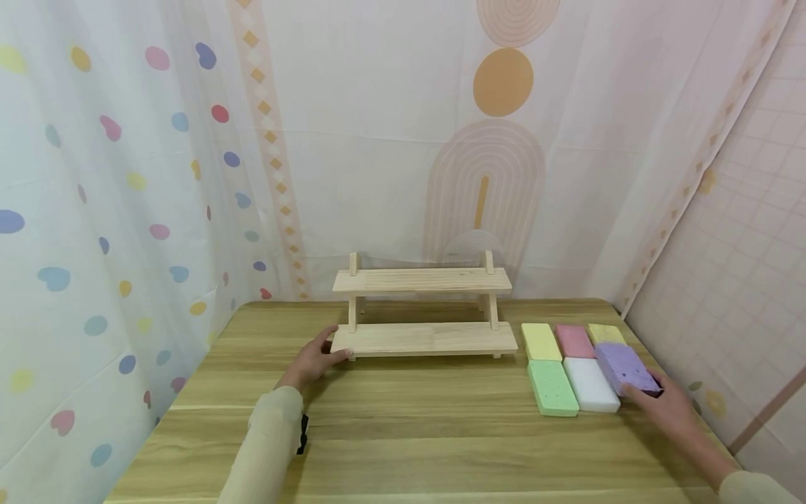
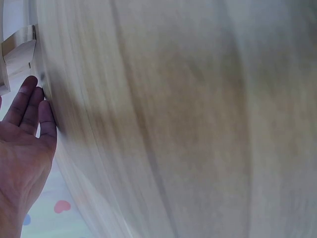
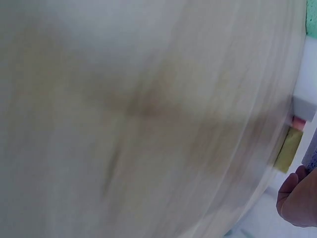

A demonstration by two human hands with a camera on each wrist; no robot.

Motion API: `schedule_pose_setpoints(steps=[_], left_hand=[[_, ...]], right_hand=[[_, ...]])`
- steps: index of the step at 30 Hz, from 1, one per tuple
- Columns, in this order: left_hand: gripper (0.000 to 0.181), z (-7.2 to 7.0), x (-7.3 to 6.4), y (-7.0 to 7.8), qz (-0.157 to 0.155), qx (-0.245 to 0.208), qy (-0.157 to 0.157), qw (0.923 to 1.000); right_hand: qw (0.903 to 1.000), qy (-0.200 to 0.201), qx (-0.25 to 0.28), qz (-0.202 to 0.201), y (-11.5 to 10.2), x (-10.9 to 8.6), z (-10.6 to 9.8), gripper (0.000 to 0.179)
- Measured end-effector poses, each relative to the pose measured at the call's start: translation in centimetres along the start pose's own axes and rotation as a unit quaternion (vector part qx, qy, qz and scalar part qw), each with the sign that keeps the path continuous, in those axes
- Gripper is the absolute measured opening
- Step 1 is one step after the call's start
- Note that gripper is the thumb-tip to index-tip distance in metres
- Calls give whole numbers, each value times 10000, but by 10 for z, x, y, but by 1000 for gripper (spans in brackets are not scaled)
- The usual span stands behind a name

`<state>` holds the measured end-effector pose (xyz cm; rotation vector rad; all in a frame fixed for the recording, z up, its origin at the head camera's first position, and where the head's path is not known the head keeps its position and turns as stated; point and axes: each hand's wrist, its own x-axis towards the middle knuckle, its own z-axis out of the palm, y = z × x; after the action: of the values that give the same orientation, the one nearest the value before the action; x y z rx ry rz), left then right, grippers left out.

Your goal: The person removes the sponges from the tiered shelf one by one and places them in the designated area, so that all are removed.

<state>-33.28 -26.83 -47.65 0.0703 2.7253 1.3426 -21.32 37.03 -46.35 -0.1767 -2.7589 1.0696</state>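
Observation:
At the left end of a two-tier wooden shelf (image 1: 425,339), my left hand (image 1: 311,362) has its thumb at the lower board's front edge and a finger at its left end. In the left wrist view, three fingers of that hand (image 2: 25,153) reach out beside the table surface, near a shelf part (image 2: 20,49). My right hand (image 1: 667,406) grips a purple sponge (image 1: 626,367) by its near right end, thumb at the front. The purple sponge is tilted and overlaps a yellow sponge (image 1: 606,333) behind it. At the right wrist view's edge, the hand (image 3: 299,201) shows only partly.
Left of the purple sponge lie a white sponge (image 1: 590,385), a green one (image 1: 553,388), a pink one (image 1: 574,341) and a pale yellow one (image 1: 540,341), set close together. The wooden table (image 1: 441,434) meets patterned curtains (image 1: 378,140) at the back and sides.

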Motion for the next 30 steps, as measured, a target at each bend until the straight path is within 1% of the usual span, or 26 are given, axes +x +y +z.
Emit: schedule_pose_setpoints(steps=[5,7,19,25,30], left_hand=[[86,0,0,-1,14,-7,12,10000],[86,0,-1,-1,22,4,28,10000],[87,1,0,0,-20,69,31,10000],[86,0,0,1,-42,45,31,10000],[85,1,-2,2,-24,90,17,10000]], right_hand=[[9998,-177,-82,-25,8,0,-6,79],[9998,-179,-110,-53,11,0,-7,77],[9991,51,-213,-360,21,-9,-6,70],[9987,-143,-385,-312,25,-10,-11,72],[9982,-169,-504,-267,28,-9,-9,73]])
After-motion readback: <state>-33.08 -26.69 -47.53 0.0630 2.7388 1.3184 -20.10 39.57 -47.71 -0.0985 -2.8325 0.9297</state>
